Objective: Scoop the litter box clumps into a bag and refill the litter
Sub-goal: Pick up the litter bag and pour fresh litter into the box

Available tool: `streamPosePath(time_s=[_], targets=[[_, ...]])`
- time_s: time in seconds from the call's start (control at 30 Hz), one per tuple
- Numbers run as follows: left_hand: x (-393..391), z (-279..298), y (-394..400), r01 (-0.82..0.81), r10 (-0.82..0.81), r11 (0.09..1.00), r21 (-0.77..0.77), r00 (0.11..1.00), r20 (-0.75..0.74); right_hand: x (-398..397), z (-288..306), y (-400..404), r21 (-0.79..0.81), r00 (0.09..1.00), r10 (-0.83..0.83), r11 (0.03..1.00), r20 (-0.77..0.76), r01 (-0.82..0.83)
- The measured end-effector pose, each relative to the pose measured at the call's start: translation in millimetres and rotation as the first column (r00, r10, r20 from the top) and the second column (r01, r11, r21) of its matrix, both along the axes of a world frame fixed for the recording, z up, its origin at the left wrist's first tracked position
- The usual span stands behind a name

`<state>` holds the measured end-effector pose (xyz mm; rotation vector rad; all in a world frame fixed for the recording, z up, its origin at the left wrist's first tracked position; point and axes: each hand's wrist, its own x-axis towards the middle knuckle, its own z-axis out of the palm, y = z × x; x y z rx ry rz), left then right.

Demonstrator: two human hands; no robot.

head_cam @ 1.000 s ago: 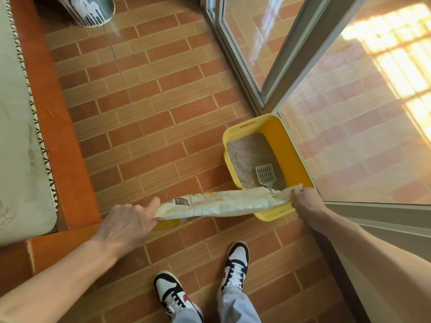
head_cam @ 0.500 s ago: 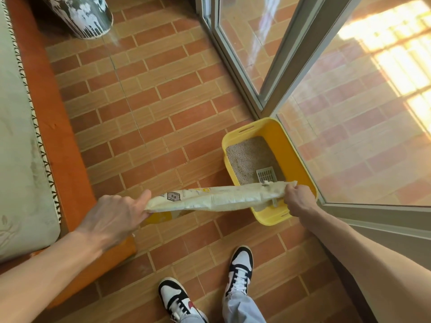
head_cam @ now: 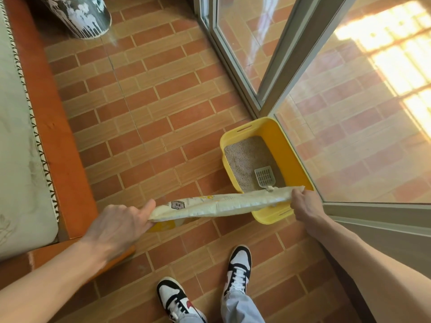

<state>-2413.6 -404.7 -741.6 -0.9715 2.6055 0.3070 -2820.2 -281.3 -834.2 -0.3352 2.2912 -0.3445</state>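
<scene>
- Litter bag [head_cam: 224, 203]: one small dark printed label near its left end; the characters are too small and blurred to read.
- No other text, brand or number is legible.

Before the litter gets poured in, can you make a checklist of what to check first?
1. Both hands hold the litter bag: ok. The left hand grips one end, the right hand the other.
2. Bag reaches over the yellow litter box: ok, only its right end does.
3. Bag is open for pouring: cannot tell.
4. Scoop out of the way: not ok, it lies in the litter.
5. Clumps all gone: cannot tell.
6. Shoes away from the box: ok.
</scene>
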Motion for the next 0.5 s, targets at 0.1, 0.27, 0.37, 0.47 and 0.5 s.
streamPosePath(time_s=[0.1,0.27,0.37,0.47,0.5], targets=[[-1.0,-0.9,4.5,0.015,-0.015,1.000,-0.007,1.000,0.008,2.3,0.1,5.9,0.023,1.000,-0.001,1.000,-0.011,0.001],[-2.1,-4.3,13.0,0.013,-0.013,1.000,-0.007,1.000,-0.001,-2.0,7.2,11.3,0.056,0.997,0.065,0.996,-0.035,-0.063],[-8.0,-6.0,15.9,-0.010,0.010,1.000,-0.004,1.000,-0.012,-7.6,9.7,10.8,0.059,0.995,0.083,0.995,-0.059,-0.080],[-15.9,-6.8,14.8,-0.002,0.002,1.000,0.001,1.000,-0.009,-11.9,11.9,11.4,0.075,0.993,0.101,0.992,-0.054,-0.097],[-17.1,-7.3,14.3,-0.004,0.004,1.000,0.002,1.000,-0.006,-12.6,13.8,11.2,0.072,0.994,0.095,0.993,-0.046,-0.092]])
